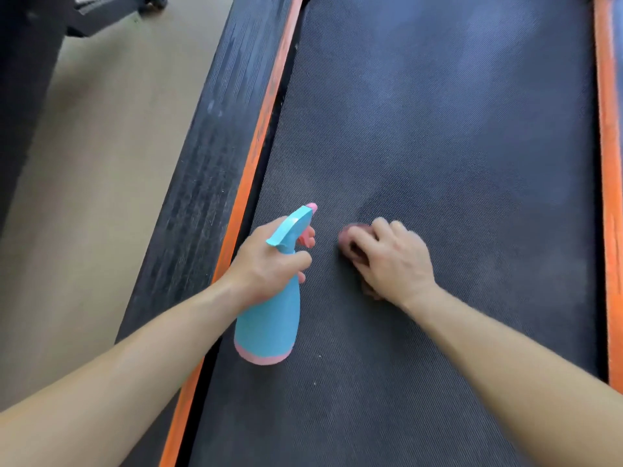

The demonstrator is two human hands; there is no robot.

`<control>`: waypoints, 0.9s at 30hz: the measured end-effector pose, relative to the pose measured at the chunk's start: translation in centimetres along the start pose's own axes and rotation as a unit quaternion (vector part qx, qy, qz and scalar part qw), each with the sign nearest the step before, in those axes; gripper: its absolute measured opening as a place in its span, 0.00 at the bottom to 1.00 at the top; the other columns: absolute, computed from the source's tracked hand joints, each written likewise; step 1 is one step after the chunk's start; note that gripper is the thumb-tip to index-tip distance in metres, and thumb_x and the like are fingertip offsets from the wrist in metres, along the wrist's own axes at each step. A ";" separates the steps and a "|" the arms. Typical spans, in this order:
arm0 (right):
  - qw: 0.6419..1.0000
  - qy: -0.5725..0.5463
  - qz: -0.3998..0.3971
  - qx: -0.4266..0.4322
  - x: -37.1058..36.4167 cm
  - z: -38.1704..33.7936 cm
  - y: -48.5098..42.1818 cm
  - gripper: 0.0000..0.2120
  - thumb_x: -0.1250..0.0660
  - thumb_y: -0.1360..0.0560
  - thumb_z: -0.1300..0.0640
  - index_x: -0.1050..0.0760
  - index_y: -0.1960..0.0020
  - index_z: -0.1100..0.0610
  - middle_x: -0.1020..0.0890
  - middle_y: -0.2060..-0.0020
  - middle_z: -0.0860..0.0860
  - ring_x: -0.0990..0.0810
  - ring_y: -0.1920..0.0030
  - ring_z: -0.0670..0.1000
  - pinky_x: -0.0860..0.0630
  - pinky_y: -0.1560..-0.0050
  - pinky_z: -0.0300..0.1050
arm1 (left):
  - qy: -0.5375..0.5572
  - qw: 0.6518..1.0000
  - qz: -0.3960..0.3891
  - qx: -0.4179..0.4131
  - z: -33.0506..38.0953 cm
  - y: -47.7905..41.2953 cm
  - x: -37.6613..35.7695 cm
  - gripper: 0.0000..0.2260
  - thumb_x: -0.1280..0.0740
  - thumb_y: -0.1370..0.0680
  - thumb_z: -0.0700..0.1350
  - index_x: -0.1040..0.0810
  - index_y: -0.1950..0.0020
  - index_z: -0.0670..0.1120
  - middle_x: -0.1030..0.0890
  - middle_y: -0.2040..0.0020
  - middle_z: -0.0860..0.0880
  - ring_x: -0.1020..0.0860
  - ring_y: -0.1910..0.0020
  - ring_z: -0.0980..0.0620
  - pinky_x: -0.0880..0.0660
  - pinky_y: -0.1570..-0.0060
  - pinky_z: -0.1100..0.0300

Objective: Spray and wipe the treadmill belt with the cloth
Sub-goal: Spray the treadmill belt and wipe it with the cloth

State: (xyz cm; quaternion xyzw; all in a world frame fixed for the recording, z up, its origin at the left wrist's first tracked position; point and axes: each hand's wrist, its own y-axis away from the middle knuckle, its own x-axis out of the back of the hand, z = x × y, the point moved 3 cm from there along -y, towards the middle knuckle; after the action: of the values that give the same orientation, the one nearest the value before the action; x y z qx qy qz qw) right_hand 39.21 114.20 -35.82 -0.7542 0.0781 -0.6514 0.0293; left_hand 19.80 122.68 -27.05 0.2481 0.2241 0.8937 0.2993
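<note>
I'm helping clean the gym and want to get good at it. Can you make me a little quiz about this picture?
1. True or false: the left hand holds the blue spray bottle.
2. What colour are the strips along both sides of the treadmill belt? A green, B orange, C white.
3. Fill the gap: the right hand holds a pinkish ____ down on the belt.

Key: 1 true; 2 B; 3 cloth.
</note>
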 end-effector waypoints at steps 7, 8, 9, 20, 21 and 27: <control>0.970 0.005 0.030 -0.239 -0.4 2.4 -8.3 0.15 0.39 0.20 0.40 0.26 0.40 0.47 0.25 0.47 0.56 0.24 0.50 0.62 0.26 0.57 0.55 | 0.005 1.000 -0.022 -0.009 -1.8 0.7 0.8 0.27 0.33 0.30 0.39 0.22 0.39 0.67 0.17 0.46 0.51 0.18 0.66 0.51 0.17 0.59 0.60; 0.974 0.011 0.042 -0.221 -0.2 0.8 -6.3 0.13 0.38 0.21 0.40 0.25 0.43 0.47 0.25 0.50 0.55 0.25 0.53 0.61 0.26 0.60 0.54 | 0.006 1.000 -0.023 -0.010 -1.9 0.8 1.0 0.27 0.33 0.29 0.38 0.22 0.38 0.66 0.17 0.46 0.50 0.18 0.65 0.51 0.18 0.59 0.60; 0.983 0.007 0.043 -0.177 0.1 -1.2 -3.8 0.12 0.37 0.21 0.41 0.24 0.44 0.47 0.25 0.53 0.55 0.25 0.56 0.60 0.27 0.62 0.53 | 0.006 1.000 -0.023 -0.011 -1.9 0.8 1.3 0.27 0.32 0.28 0.37 0.22 0.37 0.65 0.17 0.46 0.50 0.18 0.65 0.51 0.18 0.60 0.62; 0.986 0.010 0.014 -0.168 -0.8 1.0 -9.3 0.17 0.39 0.21 0.38 0.25 0.39 0.47 0.25 0.48 0.55 0.24 0.51 0.62 0.25 0.59 0.55 | 0.017 1.000 -0.009 -0.012 -2.5 0.7 2.4 0.30 0.34 0.25 0.33 0.25 0.35 0.67 0.18 0.44 0.48 0.17 0.64 0.46 0.19 0.59 0.62; 0.982 0.011 0.016 -0.188 -0.9 0.5 -9.1 0.17 0.39 0.21 0.38 0.25 0.40 0.47 0.25 0.48 0.55 0.24 0.51 0.62 0.25 0.59 0.55 | 0.020 1.000 -0.006 -0.014 -2.3 0.7 2.7 0.30 0.34 0.25 0.33 0.25 0.35 0.66 0.18 0.44 0.49 0.17 0.65 0.48 0.20 0.61 0.64; 1.000 -0.016 0.000 0.027 -1.3 -7.2 1.6 0.15 0.34 0.26 0.44 0.23 0.44 0.52 0.25 0.55 0.56 0.26 0.60 0.60 0.26 0.66 0.53 | 0.015 1.000 0.017 0.003 -2.4 0.2 4.2 0.30 0.33 0.30 0.40 0.23 0.32 0.63 0.18 0.44 0.51 0.16 0.65 0.47 0.19 0.58 0.60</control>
State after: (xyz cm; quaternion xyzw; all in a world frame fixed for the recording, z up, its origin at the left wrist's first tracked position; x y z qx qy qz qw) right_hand 31.78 113.24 -36.26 -0.7636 0.0603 -0.6408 0.0507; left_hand 15.38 124.59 -27.53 0.2397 0.2265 0.9016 0.2799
